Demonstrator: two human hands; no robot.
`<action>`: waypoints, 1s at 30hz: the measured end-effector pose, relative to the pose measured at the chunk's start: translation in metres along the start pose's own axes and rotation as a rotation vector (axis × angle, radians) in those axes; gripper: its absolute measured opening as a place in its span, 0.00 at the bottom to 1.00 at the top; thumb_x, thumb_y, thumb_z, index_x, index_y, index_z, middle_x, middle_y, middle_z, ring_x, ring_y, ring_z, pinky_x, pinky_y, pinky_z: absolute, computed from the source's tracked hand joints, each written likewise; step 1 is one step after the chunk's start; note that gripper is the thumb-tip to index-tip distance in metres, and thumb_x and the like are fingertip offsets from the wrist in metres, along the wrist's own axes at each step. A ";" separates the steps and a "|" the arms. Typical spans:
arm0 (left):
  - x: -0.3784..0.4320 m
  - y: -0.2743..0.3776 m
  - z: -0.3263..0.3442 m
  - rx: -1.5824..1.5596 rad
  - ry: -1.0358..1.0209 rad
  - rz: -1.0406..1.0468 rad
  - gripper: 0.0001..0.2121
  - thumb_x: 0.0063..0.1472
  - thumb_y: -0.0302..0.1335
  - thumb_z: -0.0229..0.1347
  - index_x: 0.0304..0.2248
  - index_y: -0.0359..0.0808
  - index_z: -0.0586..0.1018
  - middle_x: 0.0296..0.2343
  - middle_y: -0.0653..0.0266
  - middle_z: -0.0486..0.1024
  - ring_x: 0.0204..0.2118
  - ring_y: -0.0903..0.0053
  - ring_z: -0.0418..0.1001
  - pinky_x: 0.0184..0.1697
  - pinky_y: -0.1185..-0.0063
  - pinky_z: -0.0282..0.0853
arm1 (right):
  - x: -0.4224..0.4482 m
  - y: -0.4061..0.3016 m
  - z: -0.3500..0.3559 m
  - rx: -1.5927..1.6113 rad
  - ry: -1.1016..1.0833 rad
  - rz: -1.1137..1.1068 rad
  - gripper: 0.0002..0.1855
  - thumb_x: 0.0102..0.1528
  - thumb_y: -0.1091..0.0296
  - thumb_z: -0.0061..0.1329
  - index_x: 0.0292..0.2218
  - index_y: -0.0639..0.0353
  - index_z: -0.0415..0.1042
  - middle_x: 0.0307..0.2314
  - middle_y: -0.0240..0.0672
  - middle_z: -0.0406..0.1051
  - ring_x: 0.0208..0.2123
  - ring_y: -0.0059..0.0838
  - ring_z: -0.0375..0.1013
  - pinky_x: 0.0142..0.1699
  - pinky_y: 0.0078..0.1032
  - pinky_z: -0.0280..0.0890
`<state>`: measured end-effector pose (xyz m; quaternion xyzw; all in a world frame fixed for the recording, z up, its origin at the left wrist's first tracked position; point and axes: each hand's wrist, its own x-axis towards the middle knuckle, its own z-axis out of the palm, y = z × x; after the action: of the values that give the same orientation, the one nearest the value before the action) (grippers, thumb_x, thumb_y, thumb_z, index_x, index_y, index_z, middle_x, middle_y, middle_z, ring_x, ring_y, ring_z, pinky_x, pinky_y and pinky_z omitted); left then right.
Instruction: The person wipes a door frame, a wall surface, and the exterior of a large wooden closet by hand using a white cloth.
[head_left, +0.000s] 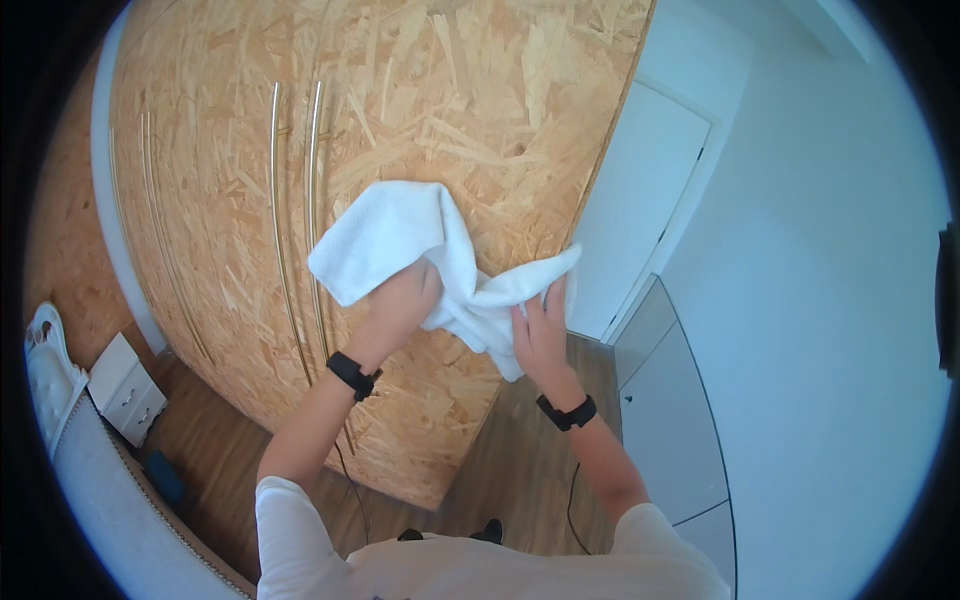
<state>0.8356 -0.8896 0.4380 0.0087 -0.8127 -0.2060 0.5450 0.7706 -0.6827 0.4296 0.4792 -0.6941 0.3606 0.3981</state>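
Both of my hands hold a white cloth (397, 225), which looks like a towel, in front of a tall wardrobe or panel of oriented strand board (480, 97). My left hand (411, 294) grips it near the middle, its fingers largely hidden under a fold that hangs over to the left. At the cloth's right end, my right hand (541, 334) has its fingers around the bunched part. Two long brass-coloured bar handles (313, 180) run along the board, just left of the cloth. Each wrist wears a black band.
To the right are a white door (645, 187) and grey cabinets (667, 420). A white nightstand (129, 390) and a padded bed headboard (112, 502) lie at the lower left. Dark cables (573, 499) trail over the wooden floor (517, 457).
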 end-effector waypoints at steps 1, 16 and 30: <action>0.008 0.007 -0.007 -0.004 0.001 0.003 0.15 0.58 0.31 0.41 0.24 0.27 0.73 0.23 0.43 0.72 0.26 0.52 0.71 0.37 0.62 0.65 | 0.008 0.001 -0.008 -0.032 -0.026 -0.017 0.22 0.54 0.73 0.42 0.50 0.70 0.62 0.57 0.65 0.39 0.59 0.64 0.41 0.62 0.45 0.40; 0.065 0.068 0.004 -0.071 -0.220 0.073 0.18 0.55 0.34 0.49 0.41 0.31 0.73 0.42 0.43 0.69 0.47 0.50 0.64 0.53 0.63 0.54 | 0.013 -0.001 0.004 0.079 0.133 0.029 0.22 0.55 0.73 0.41 0.50 0.72 0.60 0.59 0.63 0.36 0.61 0.63 0.37 0.63 0.44 0.37; 0.083 0.080 -0.026 -0.340 -0.348 0.082 0.22 0.60 0.34 0.49 0.50 0.28 0.67 0.46 0.47 0.68 0.54 0.62 0.62 0.57 0.73 0.53 | 0.045 0.009 -0.016 0.180 0.186 0.082 0.29 0.56 0.64 0.42 0.56 0.66 0.55 0.58 0.57 0.43 0.62 0.52 0.39 0.64 0.36 0.40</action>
<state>0.8420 -0.8445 0.5474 -0.1517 -0.8478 -0.3158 0.3981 0.7550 -0.6825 0.4759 0.4489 -0.6380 0.4802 0.4012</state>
